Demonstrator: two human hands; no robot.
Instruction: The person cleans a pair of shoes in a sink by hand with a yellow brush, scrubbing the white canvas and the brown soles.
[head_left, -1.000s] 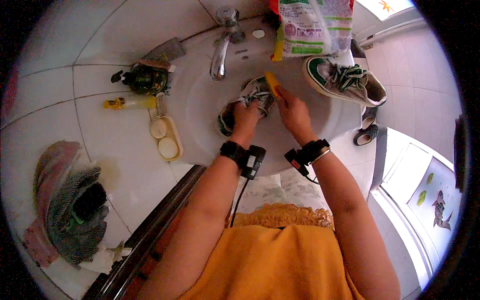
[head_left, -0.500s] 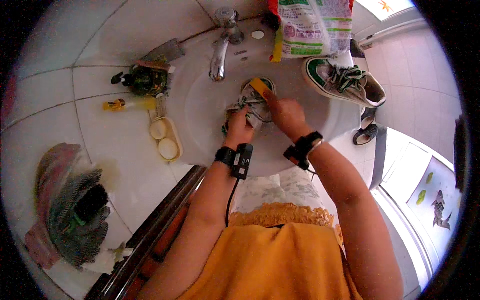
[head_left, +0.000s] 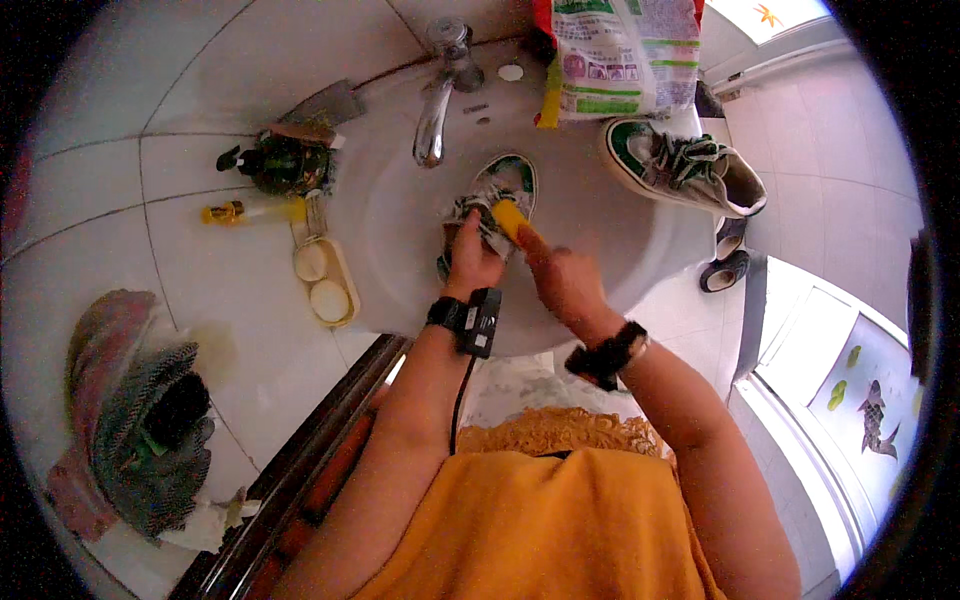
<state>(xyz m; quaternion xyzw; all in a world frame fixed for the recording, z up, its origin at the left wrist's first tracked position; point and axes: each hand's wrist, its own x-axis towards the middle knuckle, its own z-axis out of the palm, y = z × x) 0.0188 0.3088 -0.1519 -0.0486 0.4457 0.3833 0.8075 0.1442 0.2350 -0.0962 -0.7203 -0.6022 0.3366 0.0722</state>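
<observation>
Inside the white washbasin [head_left: 390,250], a green and white sneaker [head_left: 512,180] lies with its toe away from me, wet and sudsy around the laces. My left hand [head_left: 472,262] is closed on the sneaker's near part, thumb over the lace area. In my right hand [head_left: 572,285] is a yellow brush [head_left: 509,219], its head against the lace area on the right; the bristles are hidden. The matching sneaker [head_left: 680,165] stands on the basin's right rim. Above the basin, a chrome faucet [head_left: 433,120] points toward me.
A printed plastic bag [head_left: 625,60] stands behind the second sneaker. On the left ledge are a dark pump bottle [head_left: 285,162], a yellow-capped bottle [head_left: 228,212] and a soap dish [head_left: 345,285]. Crumpled cloths [head_left: 130,400] lie farther left. Dark shoes [head_left: 725,270] sit on the floor at right.
My right hand has drawn the brush back from the sneaker's toe toward the laces, nearer to me. The left hand keeps its hold, and the sneaker has shifted slightly.
</observation>
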